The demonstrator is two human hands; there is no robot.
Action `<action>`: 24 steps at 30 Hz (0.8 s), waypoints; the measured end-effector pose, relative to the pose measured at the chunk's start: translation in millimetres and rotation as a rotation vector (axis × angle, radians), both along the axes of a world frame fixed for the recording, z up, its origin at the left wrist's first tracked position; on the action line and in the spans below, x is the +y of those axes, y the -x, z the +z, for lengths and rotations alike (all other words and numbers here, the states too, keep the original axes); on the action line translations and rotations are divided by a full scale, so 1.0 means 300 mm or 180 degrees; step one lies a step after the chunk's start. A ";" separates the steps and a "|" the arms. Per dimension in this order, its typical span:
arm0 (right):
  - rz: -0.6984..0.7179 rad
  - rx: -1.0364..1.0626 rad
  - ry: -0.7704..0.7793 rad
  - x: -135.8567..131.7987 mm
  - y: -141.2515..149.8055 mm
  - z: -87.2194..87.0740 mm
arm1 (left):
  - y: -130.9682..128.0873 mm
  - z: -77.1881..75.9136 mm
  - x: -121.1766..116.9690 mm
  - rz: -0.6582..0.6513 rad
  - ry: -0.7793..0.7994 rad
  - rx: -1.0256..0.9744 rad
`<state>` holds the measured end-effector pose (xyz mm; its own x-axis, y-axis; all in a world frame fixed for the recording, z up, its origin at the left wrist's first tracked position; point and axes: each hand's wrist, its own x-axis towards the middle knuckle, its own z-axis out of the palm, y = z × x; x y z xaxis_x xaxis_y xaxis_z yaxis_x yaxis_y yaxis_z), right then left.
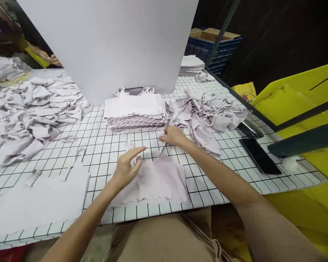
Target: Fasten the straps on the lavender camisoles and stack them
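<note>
A pale lilac camisole top (pixel 158 180) lies flat at the table's near edge, its wavy hem towards me. My left hand (pixel 127 165) is over its upper left corner by a strap, thumb and forefinger apart. At the upper right, my right hand (pixel 173 135) has its fingers pinched together on the other strap, which rises from the top's edge. Just beyond is a neat stack of the same tops (pixel 135 109), with straps at its far side. To the left, another flat pale top (pixel 43 200) lies with its straps spread upward.
A loose heap of tops (pixel 35 112) covers the far left, and a smaller pile (pixel 205 112) lies right of the stack. A white board (pixel 112 43) stands behind. A phone (pixel 259 155) lies near the right edge. Another person's hands (pixel 46 56) show at upper left.
</note>
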<state>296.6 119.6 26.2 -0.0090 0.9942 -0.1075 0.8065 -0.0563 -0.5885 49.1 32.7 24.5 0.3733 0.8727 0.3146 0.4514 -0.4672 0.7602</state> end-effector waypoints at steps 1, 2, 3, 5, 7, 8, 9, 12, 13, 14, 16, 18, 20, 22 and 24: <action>0.0054 0.0145 0.0154 0.033 0.020 0.011 | -0.017 0.013 0.020 -0.0006 0.0148 -0.0026; 0.0124 0.0271 0.0244 0.055 0.029 0.021 | -0.027 0.022 0.034 0.0017 0.0305 -0.0054; 0.0175 0.0458 0.0257 0.066 0.028 0.030 | -0.033 0.023 0.040 0.0055 0.0462 -0.0094; 0.0137 0.1206 0.0128 0.071 0.002 0.050 | -0.042 0.002 0.029 0.0063 0.0655 -0.0176; -0.0080 0.2264 -0.0142 0.070 -0.044 0.070 | -0.060 -0.050 -0.006 -0.0192 0.0524 -0.0148; -0.0235 0.2767 -0.0248 0.070 -0.069 0.080 | -0.074 -0.083 -0.029 -0.0405 0.0353 -0.0056; -0.0395 0.3164 -0.0305 0.072 -0.096 0.087 | -0.089 -0.116 -0.052 -0.0630 0.0154 0.0095; -0.0809 0.3705 -0.0277 0.080 -0.170 0.099 | -0.125 -0.193 -0.105 -0.1101 -0.0217 0.0757; -0.0889 0.3796 -0.0279 0.079 -0.190 0.100 | -0.131 -0.204 -0.115 -0.1182 -0.0225 0.0933; -0.0921 0.3851 -0.0316 0.075 -0.206 0.101 | -0.135 -0.208 -0.121 -0.1235 -0.0191 0.1009; -0.0820 0.3848 -0.0476 0.048 -0.221 0.105 | -0.138 -0.193 -0.127 -0.1208 -0.0008 0.0754; -0.0555 0.3722 -0.0692 -0.012 -0.212 0.114 | -0.149 -0.161 -0.132 -0.0910 0.0488 0.0029; -0.0283 0.3546 -0.1001 -0.107 -0.186 0.126 | -0.179 -0.123 -0.135 -0.0510 0.1519 -0.0942; 0.0041 0.3316 -0.1282 -0.225 -0.160 0.139 | -0.225 -0.092 -0.130 -0.0302 0.2937 -0.1918; 0.0758 0.2989 -0.1110 -0.343 -0.149 0.147 | -0.277 -0.074 -0.115 -0.0290 0.4161 -0.2671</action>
<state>341.4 16.7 70.3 -0.1414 0.9302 0.3388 -0.0193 0.3395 -0.9404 132.2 -1.8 2.2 0.5512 0.6818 -0.4809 -0.2884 0.6965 0.6570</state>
